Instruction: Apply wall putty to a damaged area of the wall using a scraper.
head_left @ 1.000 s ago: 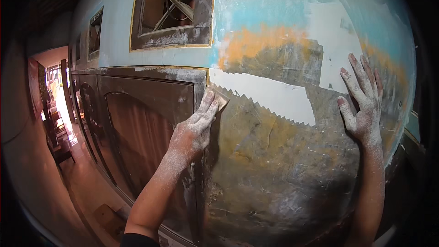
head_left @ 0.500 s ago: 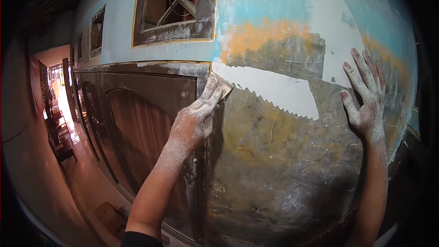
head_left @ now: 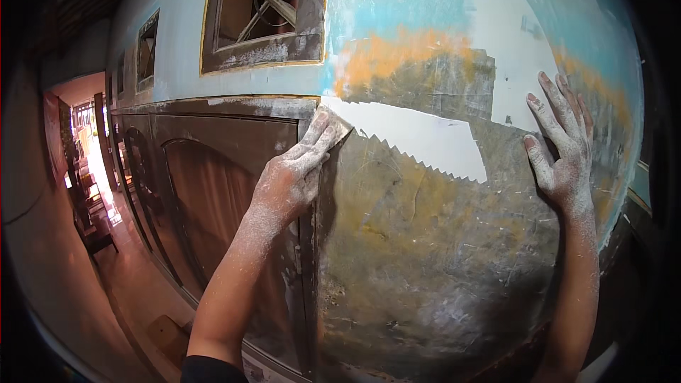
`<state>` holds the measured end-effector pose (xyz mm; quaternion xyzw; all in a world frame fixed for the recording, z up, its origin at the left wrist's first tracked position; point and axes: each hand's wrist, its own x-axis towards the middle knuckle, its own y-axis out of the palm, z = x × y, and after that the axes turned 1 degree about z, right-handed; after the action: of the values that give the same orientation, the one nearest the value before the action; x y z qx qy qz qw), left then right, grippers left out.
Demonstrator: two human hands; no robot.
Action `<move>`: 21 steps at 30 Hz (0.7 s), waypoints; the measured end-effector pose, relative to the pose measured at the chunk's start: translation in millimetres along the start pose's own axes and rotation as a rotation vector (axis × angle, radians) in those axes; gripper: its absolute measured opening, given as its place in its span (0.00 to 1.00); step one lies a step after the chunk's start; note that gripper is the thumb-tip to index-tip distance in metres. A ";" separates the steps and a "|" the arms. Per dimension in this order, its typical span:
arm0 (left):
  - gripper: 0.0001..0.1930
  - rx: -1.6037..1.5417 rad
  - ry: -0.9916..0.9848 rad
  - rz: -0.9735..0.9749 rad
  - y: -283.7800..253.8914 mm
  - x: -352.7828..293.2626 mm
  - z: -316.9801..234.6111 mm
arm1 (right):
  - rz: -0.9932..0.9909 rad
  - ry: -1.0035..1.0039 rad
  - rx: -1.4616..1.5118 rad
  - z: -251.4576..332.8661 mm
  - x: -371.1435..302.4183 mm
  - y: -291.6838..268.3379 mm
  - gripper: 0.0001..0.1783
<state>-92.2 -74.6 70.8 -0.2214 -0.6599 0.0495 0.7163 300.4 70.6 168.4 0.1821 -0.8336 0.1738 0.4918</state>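
Wall point(head_left: 425, 241), right of brown door point(head_left: 220, 198): blotchy grey-brown face, with blue paint point(head_left: 411, 0) and orange paint point(head_left: 397, 57) above door's top edge. On it: toothed white patch point(head_left: 415, 135) just beside door's upper corner; taller white patch point(head_left: 511, 35) farther right, higher. Floor point(head_left: 135, 284), left of door: reddish, bearing brown wooden piece point(head_left: 168, 337).

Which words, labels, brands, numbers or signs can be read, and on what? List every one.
None: no readable text shows on the wall, its white patches, the dark door or the flat piece in the left hand.
Details in the bright passage are too small to tell.
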 end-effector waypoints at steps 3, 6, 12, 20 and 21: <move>0.29 -0.018 -0.004 0.020 -1.2 -1.4 -5.4 | 0.008 -0.001 -0.001 -1.3 -1.0 -0.5 0.30; 0.28 0.003 -0.002 0.016 -7.4 7.2 -0.4 | 0.005 -0.007 -0.019 -0.5 0.5 -1.8 0.31; 0.27 0.000 0.003 0.012 -6.3 6.3 2.4 | -0.009 -0.018 0.023 -2.1 -0.3 2.3 0.31; 0.26 0.003 0.060 0.011 -9.4 11.4 6.5 | -0.020 -0.009 0.026 -2.1 -0.4 1.4 0.31; 0.26 0.015 0.023 0.043 -13.7 14.3 4.2 | -0.025 -0.014 0.016 -0.2 1.8 0.0 0.31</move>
<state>-97.5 -80.7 89.3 -0.2308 -0.6463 0.0671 0.7242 299.8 70.4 170.1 0.1974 -0.8334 0.1730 0.4864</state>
